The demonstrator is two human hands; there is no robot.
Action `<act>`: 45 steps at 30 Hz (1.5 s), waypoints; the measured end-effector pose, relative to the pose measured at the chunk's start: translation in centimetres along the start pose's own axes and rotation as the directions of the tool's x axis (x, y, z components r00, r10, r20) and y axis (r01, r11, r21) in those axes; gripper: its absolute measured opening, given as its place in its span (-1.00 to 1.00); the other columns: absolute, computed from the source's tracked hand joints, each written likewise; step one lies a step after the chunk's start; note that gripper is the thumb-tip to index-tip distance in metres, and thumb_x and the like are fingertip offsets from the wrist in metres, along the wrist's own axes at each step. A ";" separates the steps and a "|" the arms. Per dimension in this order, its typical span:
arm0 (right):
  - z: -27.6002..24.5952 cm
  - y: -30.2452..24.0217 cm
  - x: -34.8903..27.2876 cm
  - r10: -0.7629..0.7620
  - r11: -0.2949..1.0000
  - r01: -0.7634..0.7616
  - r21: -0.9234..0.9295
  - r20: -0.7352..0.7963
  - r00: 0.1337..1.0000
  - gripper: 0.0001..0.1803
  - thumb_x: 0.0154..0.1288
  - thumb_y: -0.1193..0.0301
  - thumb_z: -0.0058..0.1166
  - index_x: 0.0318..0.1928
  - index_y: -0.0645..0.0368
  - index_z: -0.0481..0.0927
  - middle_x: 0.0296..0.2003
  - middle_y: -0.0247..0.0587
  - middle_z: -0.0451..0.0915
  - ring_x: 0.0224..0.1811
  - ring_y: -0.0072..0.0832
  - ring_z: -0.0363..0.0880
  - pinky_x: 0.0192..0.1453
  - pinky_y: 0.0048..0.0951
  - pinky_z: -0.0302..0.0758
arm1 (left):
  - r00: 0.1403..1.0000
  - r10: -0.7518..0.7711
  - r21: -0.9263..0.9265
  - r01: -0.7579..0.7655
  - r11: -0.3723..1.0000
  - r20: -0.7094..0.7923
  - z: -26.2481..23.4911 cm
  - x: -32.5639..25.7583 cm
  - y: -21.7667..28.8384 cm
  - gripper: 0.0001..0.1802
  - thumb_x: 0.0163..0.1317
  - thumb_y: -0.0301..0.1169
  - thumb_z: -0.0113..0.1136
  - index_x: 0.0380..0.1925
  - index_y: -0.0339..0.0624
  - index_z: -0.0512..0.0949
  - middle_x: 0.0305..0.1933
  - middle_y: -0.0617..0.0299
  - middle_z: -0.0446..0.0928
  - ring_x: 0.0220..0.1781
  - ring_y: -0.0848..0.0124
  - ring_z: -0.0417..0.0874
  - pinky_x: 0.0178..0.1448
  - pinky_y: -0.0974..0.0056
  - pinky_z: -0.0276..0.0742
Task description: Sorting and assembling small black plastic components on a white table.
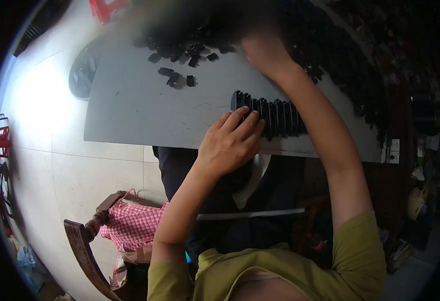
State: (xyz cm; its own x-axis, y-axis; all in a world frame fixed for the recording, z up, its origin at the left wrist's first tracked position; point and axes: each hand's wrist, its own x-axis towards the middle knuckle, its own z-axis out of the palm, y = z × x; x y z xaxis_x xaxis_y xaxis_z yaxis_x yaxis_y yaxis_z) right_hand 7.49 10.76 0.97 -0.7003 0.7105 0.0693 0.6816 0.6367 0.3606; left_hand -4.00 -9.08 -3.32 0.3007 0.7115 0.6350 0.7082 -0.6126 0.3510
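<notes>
A row of upright, thin black pieces [275, 118] stands side by side near the table's front edge; their exact kind I cannot make out. My left hand [232, 143] rests its outstretched fingers against the near left end of this row. Farther off, my right hand [267, 54] is at the edge of a large heap of black pieces [343, 65]. A dark blur covers its fingertips, so whatever they may hold is hidden. Several small black blocks [172, 76] lie loose on the table, left of the right hand.
The grey table [145, 113] has its front edge just before my body. At lower left stands a wooden chair [82, 238] with a pink checked cloth [130, 220]. A red stool [102, 10] is beyond the table, and a wall socket [394, 150] sits at right.
</notes>
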 end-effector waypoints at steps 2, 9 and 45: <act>-0.5 0.2 -0.5 0.016 0.999 -0.015 0.049 -0.018 1.000 -0.89 0.11 0.49 0.19 -0.31 0.22 0.63 -0.29 -0.08 0.62 -0.26 -0.15 0.67 -0.20 -0.28 0.64 | 1.000 0.016 -0.023 -0.016 1.000 -0.010 -0.2 0.1 0.0 -0.65 0.03 -0.37 0.25 -0.13 -0.19 0.60 0.02 0.17 0.52 0.12 0.19 0.53 0.13 0.18 0.51; -3.6 -2.1 -8.2 0.323 0.554 -0.112 0.825 -0.089 0.942 -0.86 0.08 0.55 0.18 -0.29 0.22 0.65 -0.41 -0.22 0.60 -0.41 -0.46 0.59 -0.32 -0.48 0.52 | 1.000 0.006 -0.028 -0.006 1.000 -0.015 -0.2 -0.1 0.0 -0.66 0.03 -0.37 0.24 -0.14 -0.19 0.60 0.02 0.17 0.52 0.12 0.20 0.53 0.13 0.17 0.51; 0.2 -6.3 0.1 0.169 0.844 -0.035 0.535 -0.203 0.965 -0.89 0.22 0.38 0.16 -0.27 0.09 0.67 -0.27 -0.22 0.58 -0.23 -0.19 0.62 -0.20 -0.21 0.58 | 1.000 0.021 -0.002 -0.021 1.000 -0.021 -0.1 0.2 0.1 -0.61 -0.02 -0.35 0.26 -0.11 -0.14 0.61 -0.13 0.21 0.49 0.09 0.25 0.54 0.08 0.21 0.53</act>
State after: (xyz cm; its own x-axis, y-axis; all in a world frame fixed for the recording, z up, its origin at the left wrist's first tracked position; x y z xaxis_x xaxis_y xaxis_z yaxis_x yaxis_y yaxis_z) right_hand 3.14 6.87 -1.49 -0.6037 0.7318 0.3163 0.7134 0.6730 -0.1955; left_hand -3.93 -9.03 -3.09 0.3019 0.6911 0.6567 0.7007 -0.6279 0.3387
